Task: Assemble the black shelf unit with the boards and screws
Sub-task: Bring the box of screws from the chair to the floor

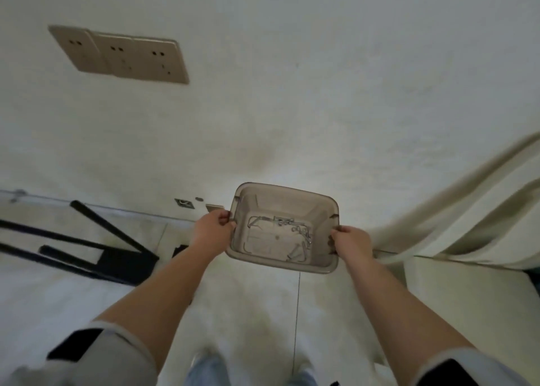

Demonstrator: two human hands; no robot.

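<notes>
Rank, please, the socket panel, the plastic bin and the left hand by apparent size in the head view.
1. Socket panel
2. Plastic bin, somewhat smaller, though nearer the camera
3. Left hand, clearly smallest

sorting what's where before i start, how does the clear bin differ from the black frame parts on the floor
The clear bin is held up off the floor, left hand and right hand gripping its ends; the black frame parts lie untouched on the floor at left. The bin is translucent and tub-shaped, with metal hardware inside; the frame parts are opaque, long and thin.

Both arms outstretched; left hand (211, 230), right hand (350, 241) fingers curled, gripping.
</notes>
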